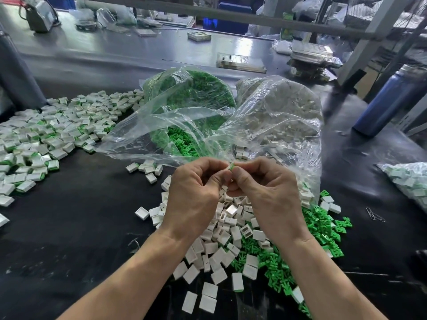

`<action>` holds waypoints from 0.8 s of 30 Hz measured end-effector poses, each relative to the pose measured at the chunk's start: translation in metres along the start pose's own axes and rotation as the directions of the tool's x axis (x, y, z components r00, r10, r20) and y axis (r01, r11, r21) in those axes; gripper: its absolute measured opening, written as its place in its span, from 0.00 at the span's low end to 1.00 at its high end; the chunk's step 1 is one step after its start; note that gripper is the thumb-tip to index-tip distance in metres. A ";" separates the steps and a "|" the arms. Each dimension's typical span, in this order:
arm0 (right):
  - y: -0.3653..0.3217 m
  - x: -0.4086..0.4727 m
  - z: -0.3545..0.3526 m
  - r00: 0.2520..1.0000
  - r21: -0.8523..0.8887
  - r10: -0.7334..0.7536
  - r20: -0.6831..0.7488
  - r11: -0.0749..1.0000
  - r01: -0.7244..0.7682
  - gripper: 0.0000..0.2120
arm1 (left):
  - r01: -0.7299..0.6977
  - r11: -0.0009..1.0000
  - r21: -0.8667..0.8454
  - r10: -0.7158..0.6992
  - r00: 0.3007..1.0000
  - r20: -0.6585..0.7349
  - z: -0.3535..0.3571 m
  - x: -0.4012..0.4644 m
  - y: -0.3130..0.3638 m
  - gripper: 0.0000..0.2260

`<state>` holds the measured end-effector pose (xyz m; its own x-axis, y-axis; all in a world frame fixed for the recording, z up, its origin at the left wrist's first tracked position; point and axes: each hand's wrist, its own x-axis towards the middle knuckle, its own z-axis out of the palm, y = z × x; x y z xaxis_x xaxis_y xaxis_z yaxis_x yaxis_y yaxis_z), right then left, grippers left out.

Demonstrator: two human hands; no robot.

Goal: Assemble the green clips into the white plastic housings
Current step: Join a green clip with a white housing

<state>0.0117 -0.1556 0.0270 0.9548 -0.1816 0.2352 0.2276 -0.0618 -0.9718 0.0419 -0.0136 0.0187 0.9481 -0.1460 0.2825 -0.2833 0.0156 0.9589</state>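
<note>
My left hand (194, 197) and my right hand (268, 192) meet fingertip to fingertip above the black table. Between them they pinch a small part (231, 166) that shows white and green; most of it is hidden by my fingers. Under my hands lies a heap of loose white housings (221, 252). A heap of loose green clips (321, 229) spreads to its right. A clear bag of green clips (196, 95) and a clear bag of white housings (284, 107) lie open behind my hands.
A wide pile of assembled white-and-green pieces (46, 132) covers the table's left. Another bag of such pieces (409, 179) sits at the right edge. A blue bottle (388, 100) stands at the right. Trays (240, 62) and clutter fill the far bench.
</note>
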 end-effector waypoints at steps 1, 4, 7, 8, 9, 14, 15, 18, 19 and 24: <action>0.000 0.000 0.000 1.000 0.002 0.003 0.004 1.000 -0.003 0.02 | -0.003 1.000 0.010 0.003 1.000 0.000 -0.001 0.000 0.000 0.09; 0.000 0.001 -0.001 1.000 0.002 0.003 0.002 1.000 -0.003 0.03 | -0.002 1.000 -0.002 0.002 1.000 -0.001 -0.002 0.002 0.000 0.08; -0.001 0.003 -0.001 1.000 0.044 0.006 -0.020 0.999 -0.005 0.05 | -0.011 1.000 -0.011 0.011 1.000 0.002 -0.002 0.002 0.001 0.05; -0.001 0.003 0.000 0.999 0.067 0.018 -0.032 0.998 -0.016 0.08 | -0.016 1.000 -0.014 0.016 1.000 0.002 -0.001 0.002 0.001 0.05; -0.001 0.003 0.000 0.998 0.087 0.039 -0.042 0.996 -0.036 0.12 | -0.019 1.000 -0.011 0.019 1.000 -0.001 0.000 0.003 0.000 0.05; 0.003 0.001 0.004 0.971 0.108 0.231 0.061 0.966 -0.236 0.32 | -0.015 0.999 0.035 0.013 0.999 0.050 0.006 0.002 -0.001 0.04; 0.002 0.000 0.007 0.963 0.115 0.262 0.069 0.956 -0.269 0.33 | 0.003 1.000 -0.005 -0.002 0.997 0.073 0.007 0.001 -0.001 0.04; -0.001 -0.001 0.013 0.947 0.137 0.319 -0.025 0.940 -0.313 0.33 | 0.002 0.998 -0.056 0.004 0.995 0.104 0.012 0.000 -0.001 0.06; -0.002 -0.001 0.013 0.947 0.142 0.316 -0.053 0.941 -0.306 0.31 | -0.006 0.997 -0.071 0.014 0.993 0.116 0.013 0.000 -0.001 0.05; -0.005 -0.003 0.015 0.966 0.090 0.238 -0.101 0.969 -0.230 0.31 | 0.030 0.987 -0.157 -0.002 0.984 0.176 0.017 -0.001 -0.003 0.04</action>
<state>0.0106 -0.1405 0.0310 0.9571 -0.2897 -0.0025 0.0185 0.0696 -0.9974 0.0397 -0.0307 0.0150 0.9082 -0.3181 0.2719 -0.2288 0.1665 0.9591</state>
